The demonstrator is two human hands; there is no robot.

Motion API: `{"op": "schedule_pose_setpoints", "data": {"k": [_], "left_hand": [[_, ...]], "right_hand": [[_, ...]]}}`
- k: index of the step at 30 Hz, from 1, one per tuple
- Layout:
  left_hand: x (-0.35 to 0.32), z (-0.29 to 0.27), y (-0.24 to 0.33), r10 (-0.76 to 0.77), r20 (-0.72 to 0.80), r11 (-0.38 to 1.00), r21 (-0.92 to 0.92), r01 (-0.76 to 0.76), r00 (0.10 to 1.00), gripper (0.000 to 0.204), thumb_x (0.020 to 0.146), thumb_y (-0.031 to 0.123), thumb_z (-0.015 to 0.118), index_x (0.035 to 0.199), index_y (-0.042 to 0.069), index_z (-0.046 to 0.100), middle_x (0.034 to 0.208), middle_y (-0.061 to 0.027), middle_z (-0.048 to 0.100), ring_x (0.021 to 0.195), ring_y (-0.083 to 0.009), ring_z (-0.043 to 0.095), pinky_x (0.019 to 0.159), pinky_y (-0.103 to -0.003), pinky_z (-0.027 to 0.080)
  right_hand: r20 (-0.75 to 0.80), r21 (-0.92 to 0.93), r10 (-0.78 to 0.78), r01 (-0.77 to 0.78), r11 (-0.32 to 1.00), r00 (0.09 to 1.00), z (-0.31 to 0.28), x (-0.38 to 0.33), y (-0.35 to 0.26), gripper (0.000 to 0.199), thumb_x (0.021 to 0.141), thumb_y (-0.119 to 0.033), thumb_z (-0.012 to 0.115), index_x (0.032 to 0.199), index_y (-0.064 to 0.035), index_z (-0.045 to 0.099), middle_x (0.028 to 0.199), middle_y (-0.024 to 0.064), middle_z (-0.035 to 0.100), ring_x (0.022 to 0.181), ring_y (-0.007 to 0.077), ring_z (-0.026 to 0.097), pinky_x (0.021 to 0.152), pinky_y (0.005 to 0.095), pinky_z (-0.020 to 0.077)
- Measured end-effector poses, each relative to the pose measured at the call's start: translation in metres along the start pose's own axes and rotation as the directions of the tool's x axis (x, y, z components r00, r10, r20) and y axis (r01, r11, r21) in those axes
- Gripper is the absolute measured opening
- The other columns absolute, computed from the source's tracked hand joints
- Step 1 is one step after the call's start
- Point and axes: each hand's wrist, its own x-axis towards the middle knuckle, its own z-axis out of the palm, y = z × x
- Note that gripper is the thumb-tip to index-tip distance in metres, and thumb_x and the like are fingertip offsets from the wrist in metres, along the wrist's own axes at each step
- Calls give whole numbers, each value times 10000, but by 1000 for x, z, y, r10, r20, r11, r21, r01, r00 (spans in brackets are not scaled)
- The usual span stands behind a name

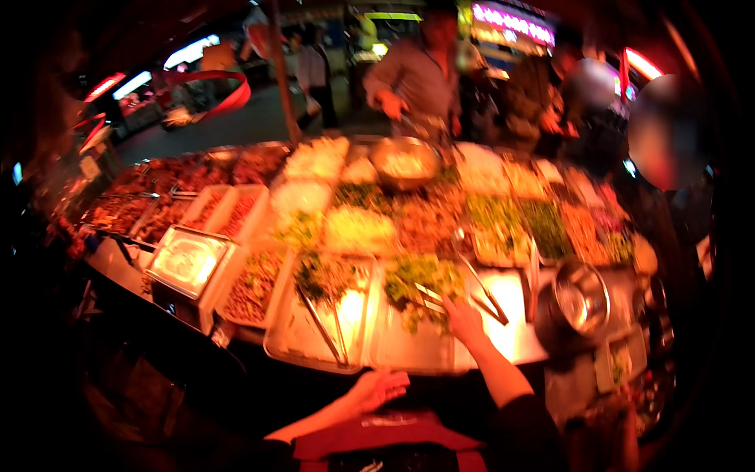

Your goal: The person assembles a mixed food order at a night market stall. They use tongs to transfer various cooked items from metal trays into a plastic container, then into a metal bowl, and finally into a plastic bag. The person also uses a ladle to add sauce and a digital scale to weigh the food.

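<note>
My right hand (462,318) is closed around a pair of metal tongs (429,298). The tips reach into a heap of leafy greens (413,275) at the far end of a pale tray (409,346). In front of the counter's near edge is my left hand (381,389), fingers stretched out and nothing in them. Just left of the greens, another tray (303,352) bears chopped herbs (326,278) and a second pair of tongs (318,321). More tongs (484,291) lie to the right of my right hand.
Several food trays fill the counter. A metal bowl (582,299) stands at the right; a scale-like box with a shiny top (189,259) is at the left. Across the counter, a person (425,79) stands behind a large metal bowl (405,164). A pole (285,71) rises at the back.
</note>
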Motion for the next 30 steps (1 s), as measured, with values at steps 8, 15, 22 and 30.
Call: {"op": "schedule_pose_setpoints", "data": {"k": [8, 15, 22, 30], "left_hand": [[-17, 21, 7, 25, -32, 1000, 1, -25, 999, 313, 906, 288, 449, 1000, -9, 417, 1272, -236, 402, 1175, -322, 408, 946, -419, 381], [-15, 12, 11, 4, 30, 999, -44, -2, 1000, 343, 887, 306, 491, 1016, 12, 370, 1298, -246, 364, 1197, -327, 381, 956, -427, 367], [-14, 17, 15, -40, -11, 997, -65, 39, 999, 234, 883, 272, 509, 892, 42, 464, 1274, -240, 397, 1160, -330, 424, 927, -426, 403], [-14, 6, 16, -32, 57, 998, -49, 35, 998, 334, 898, 334, 460, 998, 23, 390, 1281, -221, 398, 1188, -300, 395, 944, -401, 378]], "right_hand": [[158, -14, 218, -219, 976, 963, -18, -4, -28, 435, 772, -106, 492, 1202, -171, 474, 786, 87, 533, 744, 270, 556, 615, 384, 453], [5, 22, 314, -315, 949, 949, -68, -11, -15, 477, 732, -117, 579, 1194, -160, 470, 781, 90, 550, 719, 261, 581, 587, 385, 466], [54, -272, 466, -436, 858, 883, -42, -21, -10, 492, 726, -101, 578, 1205, -120, 464, 808, 111, 545, 688, 265, 582, 554, 353, 483], [145, -189, 484, -456, 870, 863, -103, -31, -51, 643, 704, -129, 651, 1282, -106, 368, 928, 108, 495, 820, 273, 526, 663, 367, 460]]}}
